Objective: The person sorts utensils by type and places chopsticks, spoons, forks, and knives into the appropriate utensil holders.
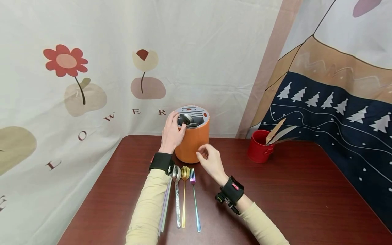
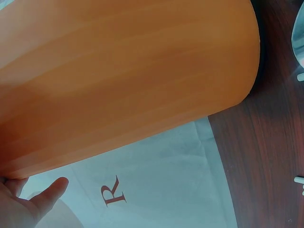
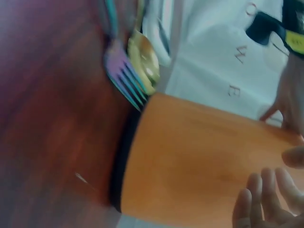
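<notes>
Orange holder (image 1: 193, 143) stood upright at far edge of worktop (image 1: 291, 190), long axis vertical, between both hands. Left hand (image 1: 172, 133) nearer its open top, at rim's left side, fingers arched beside dark rounded item (image 1: 184, 119); could not tell whether grip held item or only touched rim. Right hand (image 1: 212, 162) lower, just beside holder's right side, fingers loosely bent, grip empty, contact unclear. Chopsticks (image 1: 164, 209), silver spoon (image 1: 176, 174), gold spoon (image 1: 185, 173), fork (image 1: 192, 177) lay in front, roughly parallel. Red pot (image 1: 258, 149) well apart, to right.
</notes>
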Available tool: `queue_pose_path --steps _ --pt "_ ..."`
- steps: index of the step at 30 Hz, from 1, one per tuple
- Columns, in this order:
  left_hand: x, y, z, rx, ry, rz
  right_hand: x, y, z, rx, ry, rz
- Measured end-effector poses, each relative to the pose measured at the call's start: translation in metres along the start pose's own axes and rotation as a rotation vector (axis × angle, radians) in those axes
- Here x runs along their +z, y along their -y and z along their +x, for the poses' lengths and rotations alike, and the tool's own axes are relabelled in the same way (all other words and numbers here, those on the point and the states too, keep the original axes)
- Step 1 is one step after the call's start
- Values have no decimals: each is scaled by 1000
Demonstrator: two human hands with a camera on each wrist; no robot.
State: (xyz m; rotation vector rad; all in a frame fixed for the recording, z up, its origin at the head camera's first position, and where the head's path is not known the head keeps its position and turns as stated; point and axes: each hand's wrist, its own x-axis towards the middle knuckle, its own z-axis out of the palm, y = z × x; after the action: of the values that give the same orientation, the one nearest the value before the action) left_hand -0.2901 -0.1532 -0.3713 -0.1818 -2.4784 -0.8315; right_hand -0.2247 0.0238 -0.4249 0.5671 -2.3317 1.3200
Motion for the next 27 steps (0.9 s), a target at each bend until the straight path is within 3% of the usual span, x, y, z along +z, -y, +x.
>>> queue_pose_path --steps 10,27 --pt "0 0 0 -5 4 -12 9 6 -24 100 268 -165" --pt "1 1 1 -2 6 -25 16 6 -50 134 495 -395"
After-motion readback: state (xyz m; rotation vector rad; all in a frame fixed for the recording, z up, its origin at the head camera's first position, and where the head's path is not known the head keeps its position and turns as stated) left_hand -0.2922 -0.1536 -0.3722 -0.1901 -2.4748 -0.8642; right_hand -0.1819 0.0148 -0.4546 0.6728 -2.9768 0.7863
